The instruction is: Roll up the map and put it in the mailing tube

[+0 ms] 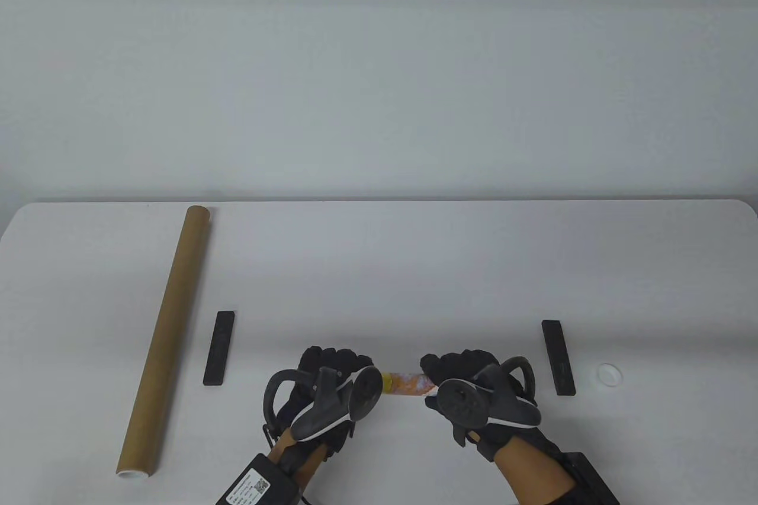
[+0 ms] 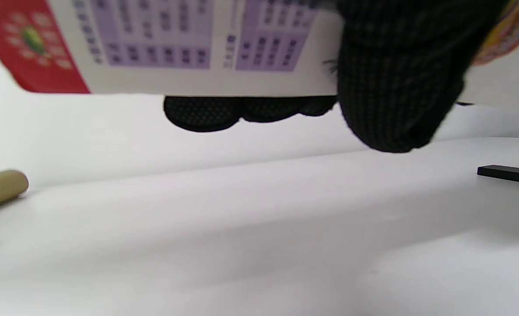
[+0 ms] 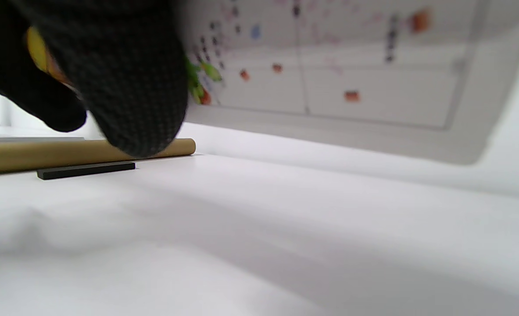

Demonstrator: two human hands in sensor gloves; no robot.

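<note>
The rolled map (image 1: 404, 383) shows as a short orange-yellow stretch between my two hands, near the table's front edge. My left hand (image 1: 331, 372) grips its left part and my right hand (image 1: 459, 373) grips its right part. In the left wrist view the map's printed sheet (image 2: 176, 48) hangs above the table with my fingers (image 2: 391, 87) curled around it. In the right wrist view the sheet (image 3: 329, 66) also hangs above the table beside my fingers (image 3: 127, 83). The brown mailing tube (image 1: 166, 339) lies at the left, pointing away, apart from both hands.
A black bar (image 1: 218, 347) lies right of the tube. Another black bar (image 1: 558, 357) lies right of my right hand. A small white cap (image 1: 609, 374) sits further right. A black box (image 1: 254, 484) and cable hang at my left wrist.
</note>
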